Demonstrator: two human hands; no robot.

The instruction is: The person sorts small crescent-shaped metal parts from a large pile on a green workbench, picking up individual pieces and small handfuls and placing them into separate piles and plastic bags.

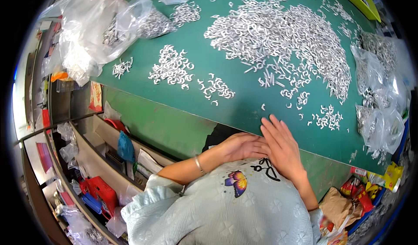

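Observation:
My right hand [282, 147] lies at the near edge of the green table [252, 110], its fingers stretched out and slightly apart, holding nothing. My left hand [247, 147] reaches across from the left, fingers extended, with their tips against or behind my right hand. No object shows in it. One small curved metal piece [263, 107] lies just beyond my right fingertips. Farther off spreads a big pile of small silvery curved pieces [278, 36]. Smaller heaps lie left of it, including a dense heap [171, 66] and a loose cluster [216, 89]. Another cluster [328, 118] sits to the right.
Clear plastic bags [93, 31] crowd the table's far left, some with metal pieces inside. More filled bags [381, 127] line the right edge. A yellow-green tray [359, 1] stands far right. Compartmented shelving [104, 158] is at left; a brown paper bag [342, 206] is lower right.

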